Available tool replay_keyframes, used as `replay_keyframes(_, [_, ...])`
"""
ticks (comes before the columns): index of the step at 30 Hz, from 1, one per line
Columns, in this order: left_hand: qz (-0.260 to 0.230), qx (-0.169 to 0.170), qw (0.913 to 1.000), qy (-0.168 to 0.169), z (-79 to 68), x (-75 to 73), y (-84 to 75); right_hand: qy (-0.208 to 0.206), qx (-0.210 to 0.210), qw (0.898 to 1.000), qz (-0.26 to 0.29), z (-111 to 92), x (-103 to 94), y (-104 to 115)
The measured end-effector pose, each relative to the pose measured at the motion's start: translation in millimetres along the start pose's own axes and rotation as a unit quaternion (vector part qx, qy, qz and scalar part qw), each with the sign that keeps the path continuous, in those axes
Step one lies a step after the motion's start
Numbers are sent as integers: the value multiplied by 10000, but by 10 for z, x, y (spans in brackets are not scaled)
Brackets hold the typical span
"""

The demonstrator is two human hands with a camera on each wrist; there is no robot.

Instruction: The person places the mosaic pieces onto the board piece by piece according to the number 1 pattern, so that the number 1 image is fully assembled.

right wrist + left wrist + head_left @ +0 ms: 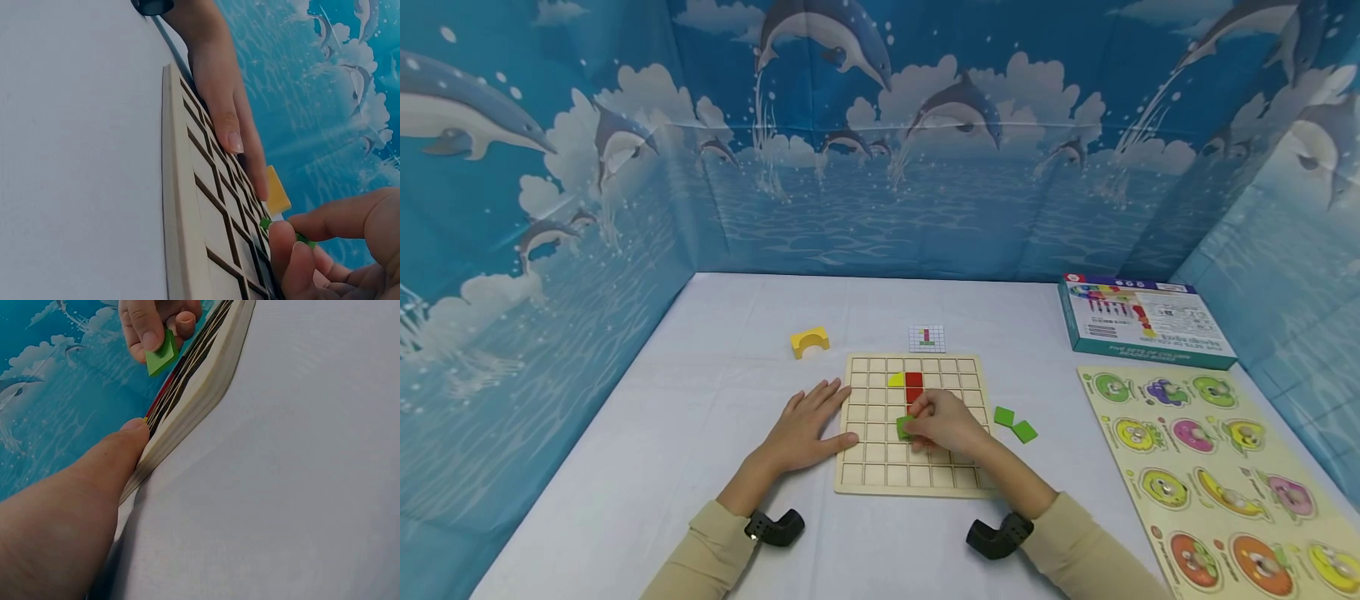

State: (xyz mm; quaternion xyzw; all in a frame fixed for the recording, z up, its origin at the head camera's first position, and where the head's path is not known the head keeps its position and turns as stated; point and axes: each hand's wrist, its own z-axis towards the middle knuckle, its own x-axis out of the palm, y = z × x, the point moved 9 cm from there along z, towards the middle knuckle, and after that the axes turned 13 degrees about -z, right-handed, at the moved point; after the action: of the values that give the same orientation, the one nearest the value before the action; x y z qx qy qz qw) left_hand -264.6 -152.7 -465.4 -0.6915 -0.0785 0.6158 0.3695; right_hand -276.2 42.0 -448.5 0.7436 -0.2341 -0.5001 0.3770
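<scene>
Beige sleeves [703,554] with black wrist cameras [778,528] enter along the bottom of the head view, and a fruit-picture board [1187,521] fills the lower right. At lower centre lies a wooden grid board [910,492]. The left hand [805,429] rests on its left edge, fingers outstretched and relaxed. The right hand [951,425] pinches a green tile [903,429] over the middle of the grid; the tile looks tilted in the left wrist view, and I cannot tell whether it touches the wood. Two loose green tiles [1024,431] lie just right of the board. Farther up the grid, red pieces [913,381] sit beside a yellow piece [897,380]. Beyond the board are a yellow arch block [810,340], left of centre, and a pattern card [927,339]. A flat box [1150,321] lies at right, before the dolphin-printed backdrop [865,217] filling the upper frame.
</scene>
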Motion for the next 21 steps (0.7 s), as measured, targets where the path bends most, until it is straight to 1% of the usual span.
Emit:
replay_keyframes(3, [13, 0, 10000, 8, -1, 3, -3, -115, 78, 9999, -87, 5, 34, 14])
replay_keyframes(10, [25, -14, 10000, 2, -1, 2, 1, -146, 138, 9992, -346, -9, 107, 67])
replay_keyframes(17, [-3, 11, 10000, 10, 1, 3, 1, -223, 192, 9984, -479, -30, 116, 90])
replay_keyframes(21, [-17, 16, 10000, -7, 0, -5, -2, -285, 163, 9971, -693, -26, 115, 90])
